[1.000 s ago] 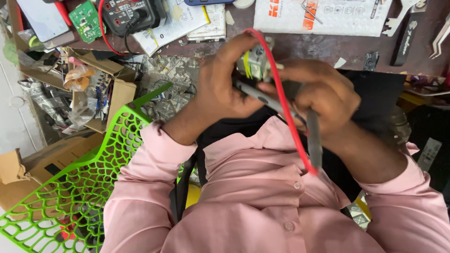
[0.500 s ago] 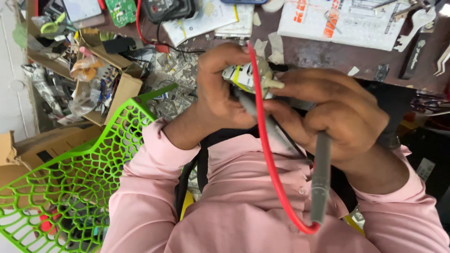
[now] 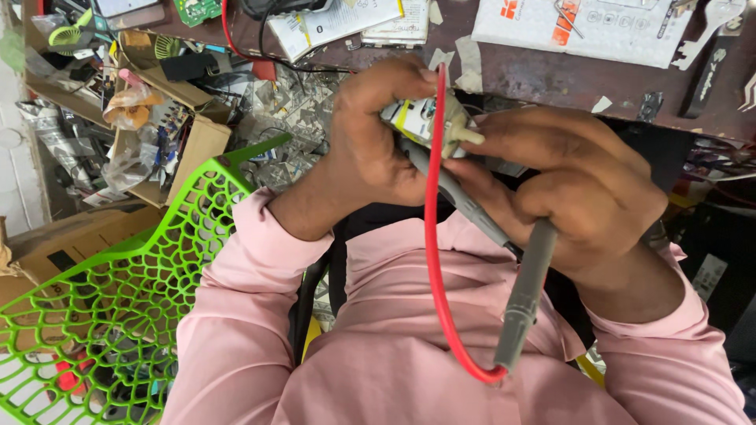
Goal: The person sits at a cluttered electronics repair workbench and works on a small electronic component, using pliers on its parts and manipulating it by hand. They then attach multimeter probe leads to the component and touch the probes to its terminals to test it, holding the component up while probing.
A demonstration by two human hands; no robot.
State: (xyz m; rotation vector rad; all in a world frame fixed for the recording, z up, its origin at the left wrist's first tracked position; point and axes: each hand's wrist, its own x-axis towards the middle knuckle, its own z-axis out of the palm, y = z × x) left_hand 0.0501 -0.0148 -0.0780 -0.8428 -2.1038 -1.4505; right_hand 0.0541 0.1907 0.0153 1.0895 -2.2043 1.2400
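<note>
left hand (image 3: 378, 142) grips a small pale component (image 3: 429, 122); right hand (image 3: 583, 189) is closed around grey probes (image 3: 524, 299) with red lead (image 3: 435, 260).

Your hands sit close against your chest, with little room between them. The red lead (image 3: 433, 260) loops across that gap. Ahead, the surface (image 3: 535, 75) is crowded with papers (image 3: 598, 27); the green mesh chair (image 3: 118, 307) blocks one side.
</note>
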